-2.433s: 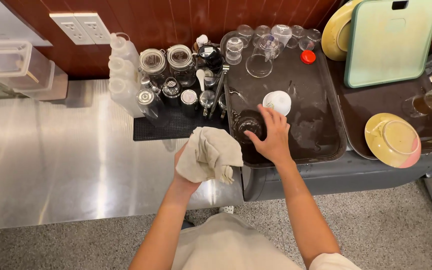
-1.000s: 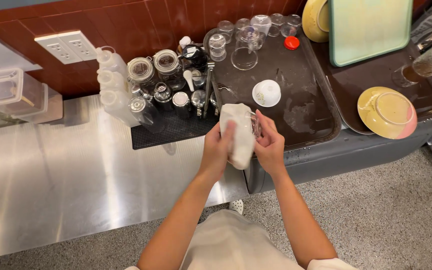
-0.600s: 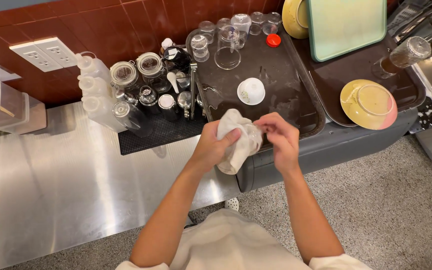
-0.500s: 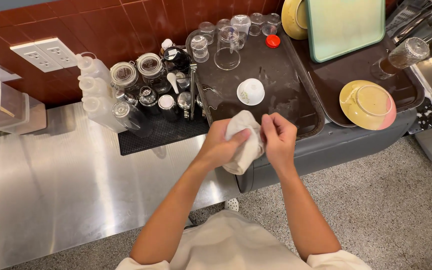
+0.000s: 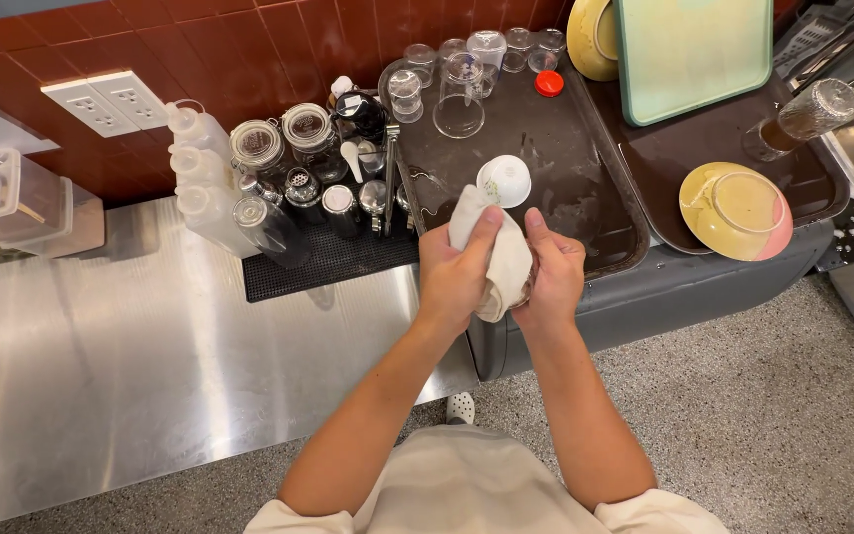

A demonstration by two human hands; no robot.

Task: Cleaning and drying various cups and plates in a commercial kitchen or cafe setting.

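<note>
- While I watch through the head camera, both hands have closed together over the near edge of the dark tray (image 5: 635, 222); half a second ago the right one stood a little apart, its fingers pinching at the cloth's side.
- Now my left hand (image 5: 457, 272) is clamped round the pale cloth (image 5: 499, 259), thumb laid along its top, and the bundle sits squeezed between the two palms.
- My right hand (image 5: 553, 274) presses against the other side of that cloth with fingers curled in; whatever glass it took off the tray earlier is wrapped out of sight, so I cannot tell what lies inside, only that the grip is closed on the bundle.
- Compared with a second ago, the cloth has gone from hanging loose and tall to a tight wad, which I read as the wiping being well under way rather than just begun.
- Just beyond the knuckles, the small white bowl (image 5: 504, 181) rests upside down on the tray, untouched and in the same spot as before.
- Farther back, the clear glasses (image 5: 459, 84) and the red cap (image 5: 549, 83) stand as they did.
- To the left, jars and shakers (image 5: 294, 168) crowd the black mat (image 5: 333, 259) on the steel counter (image 5: 130, 366).
- To the right, the yellow and pink bowl (image 5: 738, 210) lies overturned on the second tray.
</note>
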